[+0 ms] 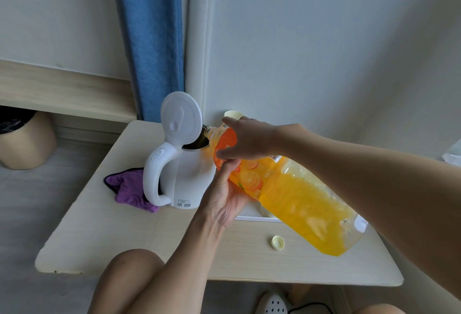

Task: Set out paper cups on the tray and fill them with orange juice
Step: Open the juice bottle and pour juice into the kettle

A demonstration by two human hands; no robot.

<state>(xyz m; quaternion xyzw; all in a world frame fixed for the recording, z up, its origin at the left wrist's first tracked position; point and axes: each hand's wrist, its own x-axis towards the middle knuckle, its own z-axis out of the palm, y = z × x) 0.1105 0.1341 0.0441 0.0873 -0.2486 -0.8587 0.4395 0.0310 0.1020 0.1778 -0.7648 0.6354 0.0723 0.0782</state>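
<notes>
A person at a small bedside table tips a large orange juice bottle with both hands, its long axis running from the raised base at lower right down to the open neck at upper left, where the mouth sits over the rim of a white electric kettle with its lid up. The right hand wraps over the bottle's shoulder; the left hand cups it from beneath. A white tray lies mostly hidden under the bottle; one paper cup shows just beyond the right hand. A purple cloth lies left of the kettle, and the bottle cap sits below the bottle's base.
</notes>
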